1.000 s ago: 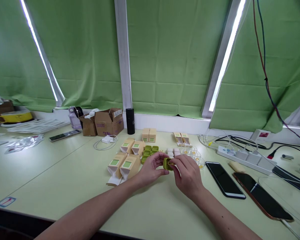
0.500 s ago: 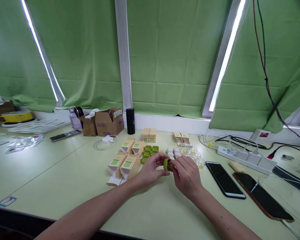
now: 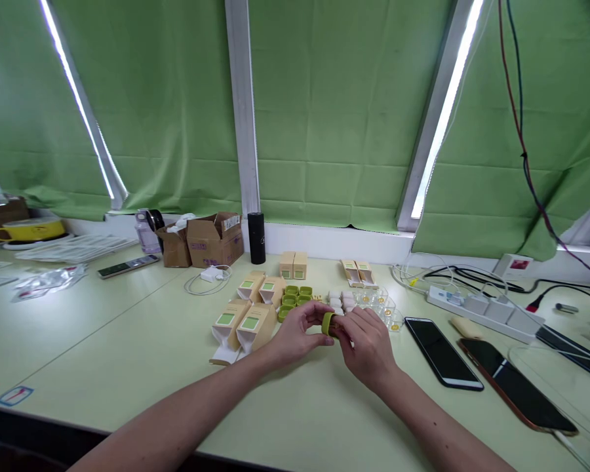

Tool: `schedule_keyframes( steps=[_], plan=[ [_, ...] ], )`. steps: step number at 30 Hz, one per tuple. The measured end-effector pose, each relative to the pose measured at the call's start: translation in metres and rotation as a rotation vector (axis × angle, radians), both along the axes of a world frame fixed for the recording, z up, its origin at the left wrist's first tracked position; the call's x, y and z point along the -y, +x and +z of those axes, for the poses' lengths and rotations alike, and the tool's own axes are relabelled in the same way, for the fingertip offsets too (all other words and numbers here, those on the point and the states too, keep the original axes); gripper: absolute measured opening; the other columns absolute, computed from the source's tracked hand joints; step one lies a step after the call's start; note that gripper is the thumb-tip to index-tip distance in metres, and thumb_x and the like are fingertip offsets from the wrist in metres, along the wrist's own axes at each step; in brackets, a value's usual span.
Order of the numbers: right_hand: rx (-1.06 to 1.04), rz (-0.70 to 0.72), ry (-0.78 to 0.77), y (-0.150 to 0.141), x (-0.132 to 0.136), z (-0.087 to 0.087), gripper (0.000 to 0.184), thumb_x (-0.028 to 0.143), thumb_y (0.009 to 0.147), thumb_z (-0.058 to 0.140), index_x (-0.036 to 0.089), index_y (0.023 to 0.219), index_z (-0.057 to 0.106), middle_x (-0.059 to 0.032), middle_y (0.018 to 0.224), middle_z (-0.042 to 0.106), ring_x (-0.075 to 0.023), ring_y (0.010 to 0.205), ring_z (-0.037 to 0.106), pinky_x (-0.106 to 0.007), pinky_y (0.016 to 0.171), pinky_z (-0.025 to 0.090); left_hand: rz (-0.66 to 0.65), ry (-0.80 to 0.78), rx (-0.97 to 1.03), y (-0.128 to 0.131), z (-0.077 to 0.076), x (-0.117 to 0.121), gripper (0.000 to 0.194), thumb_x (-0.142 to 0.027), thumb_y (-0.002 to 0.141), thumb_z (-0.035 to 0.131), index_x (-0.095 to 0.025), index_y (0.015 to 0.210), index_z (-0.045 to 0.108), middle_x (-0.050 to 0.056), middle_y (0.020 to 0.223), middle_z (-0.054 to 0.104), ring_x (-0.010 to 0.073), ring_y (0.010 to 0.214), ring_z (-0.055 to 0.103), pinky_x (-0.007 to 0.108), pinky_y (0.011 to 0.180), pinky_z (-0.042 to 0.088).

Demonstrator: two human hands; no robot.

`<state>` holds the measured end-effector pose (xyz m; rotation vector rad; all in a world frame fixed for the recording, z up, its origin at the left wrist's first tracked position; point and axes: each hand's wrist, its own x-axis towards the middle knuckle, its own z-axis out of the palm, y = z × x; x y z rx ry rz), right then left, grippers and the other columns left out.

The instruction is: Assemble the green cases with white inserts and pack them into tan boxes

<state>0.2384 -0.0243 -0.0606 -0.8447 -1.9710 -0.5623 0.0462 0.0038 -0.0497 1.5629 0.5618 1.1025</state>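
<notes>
Just above the table, my left hand point(image 3: 302, 334) grips a small olive-green square cup point(image 3: 327, 323) between thumb and fingers. The fingers of my right hand point(image 3: 368, 341) are closed at the cup's right-hand opening; whether they pinch something inside is hidden. Behind my hands stand several more green cups point(image 3: 290, 300) in rows. Small white and pinkish blocks point(image 3: 341, 299) and clear cups with yellow spots point(image 3: 381, 303) sit to their right. Left of the green cups lie open kraft paper boxes point(image 3: 250, 326) with green labels, their flaps facing me.
Two closed kraft boxes point(image 3: 294, 265) stand behind, with two open boxes point(image 3: 358, 274) further right. Phones point(image 3: 442, 354) and a power strip point(image 3: 484, 314) with cables lie to the right. Cardboard cartons point(image 3: 214, 241) and a black cylinder point(image 3: 256, 239) stand at the back left.
The green cup has turned slightly in my left hand, so less of its opening faces me. My right fingers have shifted a little at its opening; the other things stay put.
</notes>
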Motion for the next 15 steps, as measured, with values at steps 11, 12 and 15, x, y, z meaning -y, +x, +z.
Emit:
schedule_keyframes(
  steps=[11,12,15],
  plan=[
    [-0.108,0.104,-0.164,0.0029,0.0079,0.0066,0.046,0.013,0.092,0.058,0.022,0.137,0.056,-0.0117,0.106,0.072,-0.0307,0.096,0.067,-0.047,0.08,0.056,0.191,0.066,-0.082,-0.0075,0.0103,-0.0023,0.045,-0.014,0.071,0.088,-0.017,0.112,0.07,0.009,0.111,0.074,0.0246,0.106,0.07,0.044,0.102,0.055],
    [-0.122,0.105,-0.162,0.0026,0.0074,0.0055,0.049,0.014,0.092,0.059,0.023,0.14,0.054,-0.0136,0.116,0.071,-0.0331,0.106,0.067,-0.05,0.086,0.058,0.211,0.075,-0.092,-0.0073,0.0105,-0.0021,0.045,-0.014,0.071,0.088,-0.018,0.112,0.07,0.009,0.111,0.074,0.0244,0.105,0.07,0.043,0.101,0.055],
    [-0.127,0.103,-0.169,0.0017,0.0048,0.0001,0.059,0.016,0.094,0.058,0.025,0.151,0.046,-0.015,0.136,0.066,-0.036,0.129,0.062,-0.056,0.101,0.058,0.207,0.111,-0.109,-0.005,0.0094,0.0,0.046,-0.015,0.069,0.091,-0.018,0.111,0.071,0.009,0.109,0.075,0.0246,0.102,0.071,0.042,0.098,0.056]
  ],
)
